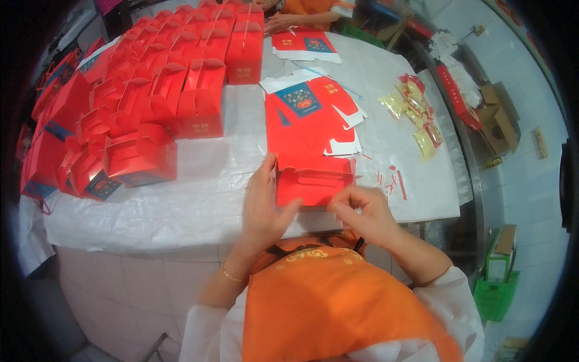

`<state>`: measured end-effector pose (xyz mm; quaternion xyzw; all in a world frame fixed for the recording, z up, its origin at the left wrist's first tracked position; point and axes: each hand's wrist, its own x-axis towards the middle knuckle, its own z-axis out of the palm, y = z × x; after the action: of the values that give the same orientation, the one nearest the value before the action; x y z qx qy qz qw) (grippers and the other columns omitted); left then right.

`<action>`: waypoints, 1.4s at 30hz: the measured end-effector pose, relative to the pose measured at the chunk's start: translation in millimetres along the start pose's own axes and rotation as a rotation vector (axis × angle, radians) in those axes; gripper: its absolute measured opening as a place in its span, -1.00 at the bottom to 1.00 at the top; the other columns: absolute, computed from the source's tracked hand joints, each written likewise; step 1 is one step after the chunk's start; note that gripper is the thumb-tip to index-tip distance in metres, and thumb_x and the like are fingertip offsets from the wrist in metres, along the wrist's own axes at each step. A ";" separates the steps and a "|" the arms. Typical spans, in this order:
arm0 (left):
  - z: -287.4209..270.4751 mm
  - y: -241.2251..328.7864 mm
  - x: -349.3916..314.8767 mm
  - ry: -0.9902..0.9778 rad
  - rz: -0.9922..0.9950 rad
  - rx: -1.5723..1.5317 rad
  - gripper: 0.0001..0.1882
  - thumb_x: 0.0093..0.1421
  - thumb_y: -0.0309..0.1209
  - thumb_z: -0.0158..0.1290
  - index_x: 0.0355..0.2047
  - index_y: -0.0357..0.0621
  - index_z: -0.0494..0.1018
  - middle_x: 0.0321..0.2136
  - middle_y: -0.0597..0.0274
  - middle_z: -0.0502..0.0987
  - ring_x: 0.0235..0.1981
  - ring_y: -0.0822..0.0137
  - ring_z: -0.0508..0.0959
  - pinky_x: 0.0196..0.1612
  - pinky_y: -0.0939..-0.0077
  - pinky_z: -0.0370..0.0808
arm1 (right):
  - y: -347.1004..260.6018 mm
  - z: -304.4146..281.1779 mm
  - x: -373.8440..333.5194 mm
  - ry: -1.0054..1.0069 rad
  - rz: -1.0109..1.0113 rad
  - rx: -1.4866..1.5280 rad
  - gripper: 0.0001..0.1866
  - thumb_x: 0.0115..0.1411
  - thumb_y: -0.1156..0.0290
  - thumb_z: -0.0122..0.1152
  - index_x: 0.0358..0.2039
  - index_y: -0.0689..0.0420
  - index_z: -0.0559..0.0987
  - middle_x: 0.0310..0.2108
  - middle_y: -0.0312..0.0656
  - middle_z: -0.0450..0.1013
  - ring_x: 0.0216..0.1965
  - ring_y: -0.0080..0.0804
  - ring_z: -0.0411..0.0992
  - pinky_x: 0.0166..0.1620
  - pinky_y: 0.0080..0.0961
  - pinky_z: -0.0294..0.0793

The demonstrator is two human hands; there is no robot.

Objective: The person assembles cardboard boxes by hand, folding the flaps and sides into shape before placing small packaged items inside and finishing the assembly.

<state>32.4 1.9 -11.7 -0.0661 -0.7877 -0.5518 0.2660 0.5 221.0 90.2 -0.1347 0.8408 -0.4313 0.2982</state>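
Note:
A red paperboard gift box (pixel 315 187), its top flaps raised, stands near the front edge of the table before me. My left hand (pixel 262 201) lies along its left side with fingers stretched and thumb spread toward the box's front. At the front right corner, my right hand (pixel 363 211) has its thumb and curled fingers pinched on the box's edge. Just beyond lie several flat, unfolded red cartons (pixel 301 114) with blue printed panels and white flaps, overlapping one another.
Rows of assembled red boxes (pixel 199 99) with handles fill the table's left side. Small wrapped packets (pixel 416 114) and red strips (pixel 395 184) lie at right. Across the table are another person's hands (pixel 278 22). A green crate (pixel 497 295) stands on the floor at right.

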 end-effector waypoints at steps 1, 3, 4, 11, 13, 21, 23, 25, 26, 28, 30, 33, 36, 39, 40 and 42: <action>4.6 -6.6 -1.8 0.046 -0.020 0.032 -0.45 0.18 -0.48 0.19 0.19 -0.32 0.39 0.12 -0.08 0.49 0.04 0.13 0.55 0.03 0.32 0.51 | -1.5 -1.5 7.6 0.208 -0.311 -0.252 -0.74 0.28 0.35 0.28 -0.10 0.24 0.57 -0.30 -0.19 0.54 -0.25 -0.30 0.54 -0.25 -0.30 0.53; 8.1 -22.5 -3.4 0.140 -0.056 0.112 -0.58 0.19 -0.55 0.17 0.08 -0.31 0.48 -0.02 -0.03 0.57 -0.11 0.21 0.61 -0.17 0.44 0.57 | -15.2 -2.0 44.2 0.636 -0.932 -0.743 -0.73 0.20 0.33 0.35 -0.19 0.22 0.57 -0.40 -0.17 0.53 -0.33 -0.20 0.55 -0.34 -0.28 0.51; 8.7 -16.7 2.5 0.194 -0.004 0.178 -0.81 0.22 -0.54 0.15 -0.15 -0.32 0.54 -0.26 0.05 0.60 -0.34 0.27 0.60 -0.34 0.50 0.54 | -15.3 -0.5 58.0 0.535 -0.857 -0.762 -0.75 0.18 0.34 0.34 -0.21 0.21 0.57 -0.39 -0.14 0.52 -0.32 -0.16 0.54 -0.34 -0.26 0.51; 18.8 -8.9 -2.6 0.227 -0.107 0.385 -0.95 0.18 -0.53 0.19 -0.35 -0.22 0.54 -0.42 0.11 0.58 -0.48 0.25 0.56 -0.38 0.41 0.50 | 6.1 25.4 93.4 0.217 -0.725 -0.616 -0.89 0.18 0.42 0.20 -0.31 0.17 0.56 -0.37 -0.09 0.50 -0.30 -0.08 0.54 -0.29 -0.16 0.52; 19.4 -6.9 -2.1 0.242 -0.135 0.384 -0.93 0.21 -0.50 0.19 -0.32 -0.23 0.55 -0.43 0.12 0.59 -0.47 0.25 0.57 -0.37 0.42 0.53 | 6.1 25.5 94.4 0.185 -0.710 -0.576 -0.89 0.17 0.43 0.17 -0.32 0.18 0.57 -0.38 -0.10 0.50 -0.29 -0.09 0.54 -0.29 -0.17 0.52; 25.0 -7.8 -6.4 0.307 -0.179 0.347 -0.83 0.27 -0.43 0.19 -0.25 -0.31 0.57 -0.37 0.15 0.64 -0.39 0.37 0.61 -0.28 0.45 0.59 | 3.4 22.7 97.3 0.095 -0.696 -0.596 -0.83 0.13 0.44 0.16 -0.31 0.23 0.62 -0.37 -0.01 0.58 -0.28 -0.03 0.59 -0.31 -0.16 0.56; 25.1 -8.9 -7.7 0.317 -0.162 0.348 -0.83 0.27 -0.42 0.19 -0.24 -0.31 0.57 -0.37 0.16 0.64 -0.38 0.37 0.61 -0.26 0.45 0.59 | 2.5 21.7 95.9 0.101 -0.687 -0.591 -0.83 0.13 0.44 0.16 -0.31 0.23 0.62 -0.37 0.00 0.58 -0.29 -0.02 0.60 -0.31 -0.15 0.56; 25.4 -8.1 -8.4 0.314 -0.167 0.334 -0.82 0.27 -0.42 0.20 -0.24 -0.31 0.58 -0.37 0.17 0.64 -0.38 0.38 0.61 -0.25 0.46 0.58 | 2.9 21.8 95.4 0.106 -0.675 -0.592 -0.84 0.14 0.44 0.16 -0.31 0.22 0.62 -0.37 0.01 0.59 -0.30 -0.02 0.60 -0.31 -0.15 0.57; 25.8 -7.9 -8.9 0.313 -0.171 0.325 -0.82 0.27 -0.41 0.21 -0.24 -0.31 0.58 -0.37 0.17 0.64 -0.38 0.38 0.60 -0.25 0.46 0.58 | 4.4 22.7 95.9 0.108 -0.667 -0.596 -0.84 0.14 0.44 0.16 -0.31 0.22 0.62 -0.37 0.01 0.59 -0.29 -0.02 0.60 -0.30 -0.15 0.57; 25.3 -5.7 -8.1 0.302 -0.164 0.336 -0.82 0.27 -0.41 0.21 -0.26 -0.31 0.58 -0.37 0.18 0.64 -0.38 0.38 0.60 -0.25 0.48 0.57 | 6.2 23.9 97.2 0.102 -0.661 -0.593 -0.83 0.16 0.43 0.15 -0.30 0.21 0.62 -0.36 0.00 0.59 -0.28 -0.03 0.61 -0.29 -0.15 0.57; 22.7 -7.1 -8.3 0.295 -0.172 0.332 -0.83 0.27 -0.41 0.21 -0.27 -0.31 0.58 -0.38 0.18 0.64 -0.37 0.38 0.59 -0.26 0.49 0.55 | 6.6 24.6 99.1 0.086 -0.667 -0.581 -0.82 0.17 0.41 0.14 -0.29 0.20 0.63 -0.36 -0.01 0.59 -0.28 -0.04 0.61 -0.27 -0.15 0.57; 18.4 -12.2 -10.0 0.300 -0.154 0.341 -0.82 0.30 -0.41 0.19 -0.29 -0.32 0.58 -0.41 0.22 0.62 -0.41 0.43 0.55 -0.32 0.54 0.50 | 1.7 28.0 101.6 0.037 -0.624 -0.618 -0.81 0.19 0.39 0.13 -0.26 0.18 0.62 -0.35 -0.02 0.60 -0.26 -0.06 0.61 -0.25 -0.17 0.58; 20.9 -6.8 -6.5 0.313 -0.078 0.388 -0.80 0.34 -0.41 0.17 -0.30 -0.35 0.57 -0.46 0.31 0.59 -0.48 0.54 0.47 -0.39 0.62 0.42 | -0.2 28.9 104.3 -0.040 -0.609 -0.630 -0.80 0.19 0.38 0.14 -0.24 0.17 0.62 -0.34 -0.04 0.60 -0.26 -0.08 0.61 -0.24 -0.18 0.59; 25.4 0.0 -1.2 0.316 -0.071 0.388 -0.79 0.35 -0.39 0.16 -0.29 -0.35 0.57 -0.46 0.30 0.58 -0.47 0.53 0.48 -0.38 0.60 0.43 | 0.9 33.7 110.5 0.019 -0.565 -0.664 -0.81 0.19 0.39 0.13 -0.26 0.17 0.63 -0.35 -0.05 0.61 -0.25 -0.10 0.62 -0.23 -0.20 0.60; 25.5 0.6 -1.7 0.319 -0.062 0.393 -0.78 0.35 -0.39 0.16 -0.29 -0.36 0.57 -0.46 0.29 0.58 -0.46 0.52 0.48 -0.38 0.59 0.44 | -0.5 33.3 109.7 0.017 -0.579 -0.659 -0.82 0.18 0.40 0.13 -0.28 0.17 0.64 -0.35 -0.05 0.61 -0.26 -0.10 0.62 -0.24 -0.19 0.60; 22.7 0.1 -1.2 0.318 -0.070 0.387 -0.78 0.36 -0.38 0.15 -0.28 -0.36 0.58 -0.45 0.28 0.59 -0.45 0.52 0.48 -0.36 0.59 0.44 | -2.7 31.4 108.6 0.012 -0.607 -0.649 -0.83 0.17 0.42 0.13 -0.32 0.18 0.65 -0.37 -0.06 0.61 -0.27 -0.10 0.62 -0.25 -0.19 0.60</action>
<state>25.6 22.6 -17.9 0.1008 -0.8286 -0.4032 0.3752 -65.5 146.6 36.4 -0.4596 0.8567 -0.2140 0.0952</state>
